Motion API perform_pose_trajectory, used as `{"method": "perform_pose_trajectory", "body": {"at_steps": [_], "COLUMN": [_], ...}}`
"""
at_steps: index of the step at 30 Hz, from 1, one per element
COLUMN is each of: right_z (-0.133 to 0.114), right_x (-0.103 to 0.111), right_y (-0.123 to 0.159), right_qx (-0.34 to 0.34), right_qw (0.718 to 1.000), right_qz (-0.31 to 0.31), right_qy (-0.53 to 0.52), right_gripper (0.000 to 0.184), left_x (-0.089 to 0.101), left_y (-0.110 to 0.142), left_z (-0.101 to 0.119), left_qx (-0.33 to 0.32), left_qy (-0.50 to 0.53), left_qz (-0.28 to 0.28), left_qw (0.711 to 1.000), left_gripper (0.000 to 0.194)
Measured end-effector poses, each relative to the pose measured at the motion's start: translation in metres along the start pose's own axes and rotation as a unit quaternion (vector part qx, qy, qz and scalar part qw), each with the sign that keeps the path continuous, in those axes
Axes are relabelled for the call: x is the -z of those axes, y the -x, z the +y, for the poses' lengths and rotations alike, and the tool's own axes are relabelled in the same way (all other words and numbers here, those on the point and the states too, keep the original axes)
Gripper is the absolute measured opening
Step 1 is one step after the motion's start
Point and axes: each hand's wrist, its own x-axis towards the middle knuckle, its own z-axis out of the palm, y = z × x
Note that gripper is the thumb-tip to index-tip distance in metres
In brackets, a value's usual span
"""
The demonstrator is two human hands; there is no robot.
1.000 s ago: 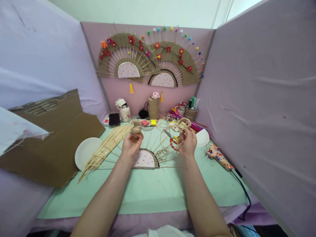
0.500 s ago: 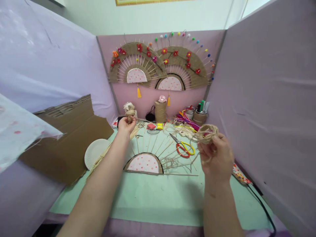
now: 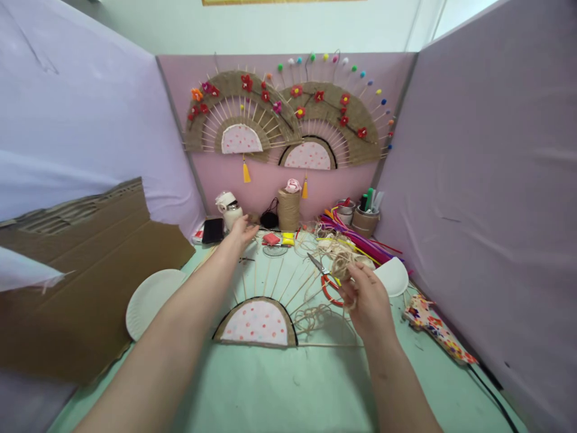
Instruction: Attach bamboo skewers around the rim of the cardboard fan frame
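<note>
HEAD VIEW | Left hand (image 3: 244, 231): slightly left of frame centre, fingers extended and apart, empty, near small twine bundle (image 3: 254, 218) | Right hand (image 3: 367, 296): right of centre, fingers closed on twine coil (image 3: 341, 265) at their tips | Scissors (image 3: 325, 274): just left of right hand, partly behind coil | Dotted half-round panel (image 3: 256, 323): lower centre, sticks (image 3: 267, 276) fanning upward

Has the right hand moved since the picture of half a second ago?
Yes. Judged against the scissors, the right hand has moved to the left, closer to them, holding the twine coil.
</note>
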Motion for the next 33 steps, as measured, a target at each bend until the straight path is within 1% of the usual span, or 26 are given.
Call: {"method": "perform_pose_trajectory", "body": {"at_steps": [2,5,8,10,11,12,13,14,16,17,19,20,21,24,26,28,30,31,33], "right_z": [0.004,0.005,0.002,0.001,0.0,-0.001,-0.002,-0.004,-0.01,-0.016,-0.03,-0.038,-0.048,-0.079,-0.097,-0.111,-0.121,-0.124,-0.132], "right_x": [0.0,0.001,0.0,-0.002,-0.003,-0.005,-0.008,-0.011,-0.019,-0.024,-0.036,-0.042,-0.049,-0.071,-0.086,-0.099,-0.109,-0.112,-0.112], "right_y": [-0.001,-0.002,0.0,0.003,0.004,0.005,0.004,0.002,-0.01,-0.02,-0.046,-0.06,-0.075,-0.114,-0.133,-0.149,-0.163,-0.169,-0.182], "right_qx": [-0.014,-0.025,-0.012,-0.006,-0.01,-0.018,-0.03,-0.042,-0.049,-0.043,-0.016,-0.008,0.0,0.054,0.11,0.187,0.263,0.284,0.294], "right_qw": [1.0,1.0,1.0,1.0,0.999,0.999,0.998,0.998,0.995,0.993,0.986,0.98,0.972,0.947,0.925,0.893,0.845,0.821,0.781], "right_qz": [-0.008,-0.013,-0.017,-0.025,-0.031,-0.037,-0.045,-0.053,-0.073,-0.085,-0.106,-0.117,-0.125,-0.098,-0.073,-0.053,-0.037,-0.034,-0.029], "right_qy": [0.0,-0.012,-0.013,-0.006,-0.002,0.003,0.01,0.019,0.046,0.066,0.126,0.163,0.201,0.3,0.357,0.406,0.464,0.494,0.55], "right_gripper": [0.027,0.026,0.026,0.027,0.027,0.026,0.026,0.027,0.029,0.031,0.033,0.033,0.033,0.028,0.026,0.025,0.027,0.029,0.035], "left_x": [0.006,0.017,0.027,0.03,0.03,0.028,0.025,0.02,0.006,-0.003,-0.024,-0.035,-0.046,-0.076,-0.092,-0.104,-0.111,-0.112,-0.109], "left_y": [0.014,0.049,0.093,0.12,0.13,0.139,0.146,0.15,0.151,0.149,0.139,0.133,0.126,0.11,0.103,0.098,0.091,0.087,0.075], "left_z": [-0.011,-0.031,-0.055,-0.071,-0.079,-0.086,-0.092,-0.096,-0.096,-0.092,-0.077,-0.066,-0.054,-0.016,0.006,0.024,0.038,0.044,0.055], "left_qx": [0.026,0.075,0.137,0.164,0.164,0.127,0.112,0.103,0.115,0.123,0.097,0.076,0.056,0.031,0.012,-0.001,-0.002,0.001,0.005], "left_qy": [-0.055,-0.135,-0.22,-0.261,-0.279,-0.309,-0.307,-0.298,-0.249,-0.224,-0.193,-0.178,-0.163,-0.152,-0.148,-0.124,-0.108,-0.1,-0.083], "left_qz": [-0.019,-0.087,-0.157,-0.189,-0.206,-0.221,-0.233,-0.246,-0.295,-0.314,-0.325,-0.319,-0.298,-0.288,-0.292,-0.306,-0.303,-0.295,-0.274], "left_qw": [0.998,0.984,0.953,0.932,0.924,0.916,0.916,0.917,0.915,0.914,0.921,0.928,0.939,0.945,0.945,0.944,0.947,0.95,0.958], "left_gripper": [0.016,0.012,0.01,0.006,0.009,0.01,0.011,0.011,0.019,0.024,0.024,0.022,0.021,0.021,0.02,0.018,0.02,0.022,0.022]}}
